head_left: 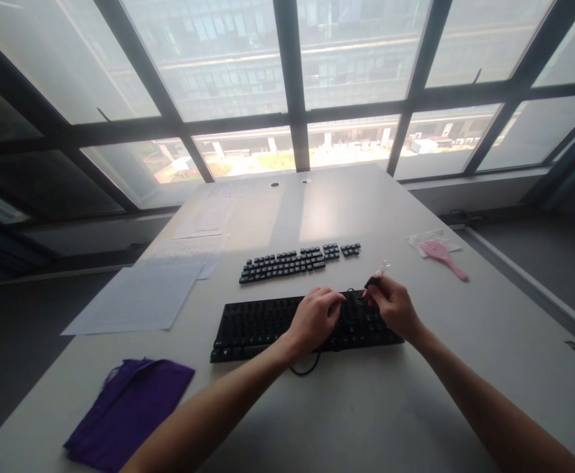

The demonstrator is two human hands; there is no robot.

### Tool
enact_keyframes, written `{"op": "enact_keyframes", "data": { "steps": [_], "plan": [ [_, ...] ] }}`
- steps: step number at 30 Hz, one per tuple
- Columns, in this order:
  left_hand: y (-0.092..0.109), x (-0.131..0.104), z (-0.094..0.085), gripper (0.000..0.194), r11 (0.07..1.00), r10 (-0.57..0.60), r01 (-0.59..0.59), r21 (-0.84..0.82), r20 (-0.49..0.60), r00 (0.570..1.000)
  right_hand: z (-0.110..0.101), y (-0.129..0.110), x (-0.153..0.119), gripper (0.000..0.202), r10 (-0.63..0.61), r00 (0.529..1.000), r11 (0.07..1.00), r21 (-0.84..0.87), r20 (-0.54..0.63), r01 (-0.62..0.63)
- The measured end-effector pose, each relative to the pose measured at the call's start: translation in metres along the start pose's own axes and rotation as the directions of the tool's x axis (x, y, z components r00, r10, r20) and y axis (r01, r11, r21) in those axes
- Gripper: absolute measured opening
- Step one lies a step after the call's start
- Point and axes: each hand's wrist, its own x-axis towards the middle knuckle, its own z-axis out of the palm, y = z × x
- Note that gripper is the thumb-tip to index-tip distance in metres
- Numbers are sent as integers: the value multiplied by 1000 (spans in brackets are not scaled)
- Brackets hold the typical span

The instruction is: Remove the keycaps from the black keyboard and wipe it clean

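A black keyboard (pixel 258 323) lies in front of me, with dark bare key positions over much of it and some keycaps still along its lower rows. My left hand (pixel 317 316) is over its middle, thumb and fingers pinched together; anything between them is too small to make out. Above the keyboard's right part, my right hand (pixel 390 301) grips a small black keycap puller (pixel 373 281) with thin pale wire ends sticking up. Beyond the keyboard, loose black keycaps (pixel 283 265) are laid out in keyboard-like rows.
Paper sheets (pixel 140 299) cover part of the table (pixel 287 420) at left. A folded purple cloth (pixel 132 410) lies at the near left. A pink hairbrush (pixel 442 256) rests on a white wrapper at right. A black cable (pixel 304 373) loops from under the keyboard. Windows stand behind.
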Motion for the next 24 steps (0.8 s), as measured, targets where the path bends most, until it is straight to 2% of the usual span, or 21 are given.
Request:
{"op": "enact_keyframes", "data": {
  "steps": [5,11,15,20,24],
  "plan": [
    [16,7,27,22,995,37,-33,-90,42,998,-21,17,-11,18,12,995,992,-124,104,1],
    [16,15,52,33,972,8,-2,-235,23,1000,-20,27,-18,17,32,994,992,-128,101,-19],
    [11,13,55,34,958,-30,26,-285,-11,999,-18,22,-15,15,-9,984,983,-180,180,42],
    [10,12,55,32,953,-46,40,-299,-11,999,-20,12,-18,17,-107,937,958,-217,334,186],
    [14,11,50,30,966,9,-5,-258,16,1000,-20,13,-28,21,-228,903,913,-241,365,329]
  ]
}}
